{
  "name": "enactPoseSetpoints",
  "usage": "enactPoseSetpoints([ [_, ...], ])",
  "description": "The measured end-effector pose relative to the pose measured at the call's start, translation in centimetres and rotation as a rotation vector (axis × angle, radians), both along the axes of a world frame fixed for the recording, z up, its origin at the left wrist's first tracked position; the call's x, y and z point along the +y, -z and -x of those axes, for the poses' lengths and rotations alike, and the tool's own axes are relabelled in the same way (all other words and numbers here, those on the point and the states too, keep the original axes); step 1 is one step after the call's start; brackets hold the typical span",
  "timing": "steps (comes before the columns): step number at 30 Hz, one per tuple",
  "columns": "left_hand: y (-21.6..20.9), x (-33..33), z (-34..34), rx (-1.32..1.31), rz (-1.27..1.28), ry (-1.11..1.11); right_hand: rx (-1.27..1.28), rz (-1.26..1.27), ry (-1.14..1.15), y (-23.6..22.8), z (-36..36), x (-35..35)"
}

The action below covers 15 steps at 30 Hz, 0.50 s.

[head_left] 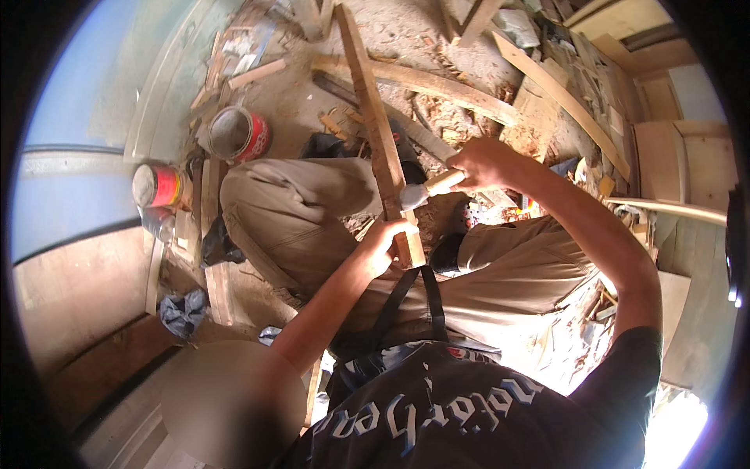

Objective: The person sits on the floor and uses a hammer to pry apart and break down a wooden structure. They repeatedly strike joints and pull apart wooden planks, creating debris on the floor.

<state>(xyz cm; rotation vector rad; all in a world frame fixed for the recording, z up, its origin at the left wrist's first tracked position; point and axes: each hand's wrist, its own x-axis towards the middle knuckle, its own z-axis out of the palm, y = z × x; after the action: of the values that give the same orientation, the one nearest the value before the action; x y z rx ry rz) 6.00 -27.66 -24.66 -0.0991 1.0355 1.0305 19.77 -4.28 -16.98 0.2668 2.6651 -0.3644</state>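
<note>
A long wooden bar runs away from me, its near end between my thighs and its far end up over the floor. My left hand is closed around the bar close to its near end. In my right hand is a hammer, gripped by its light wooden handle. The hammer's rounded grey head is at the bar's right side, just beyond my left hand; whether it touches the wood I cannot tell. My right fingers are partly hidden behind the handle and hand.
Planks and wood shavings litter the floor ahead. An open red can and a smaller red-labelled can stand at the left. A crumpled dark bag lies lower left. Boards and wooden panels line the right side.
</note>
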Motion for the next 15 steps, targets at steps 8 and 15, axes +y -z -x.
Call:
enactPoseSetpoints([
  [8,2.6,1.3,-3.1,0.019,-0.101,0.014,0.041,-0.039,-0.170,-2.5,0.0,-0.2],
  [15,3.9,-0.3,-2.9,0.213,-0.084,-0.128,0.022,-0.121,-0.374,-1.1,2.9,0.0],
])
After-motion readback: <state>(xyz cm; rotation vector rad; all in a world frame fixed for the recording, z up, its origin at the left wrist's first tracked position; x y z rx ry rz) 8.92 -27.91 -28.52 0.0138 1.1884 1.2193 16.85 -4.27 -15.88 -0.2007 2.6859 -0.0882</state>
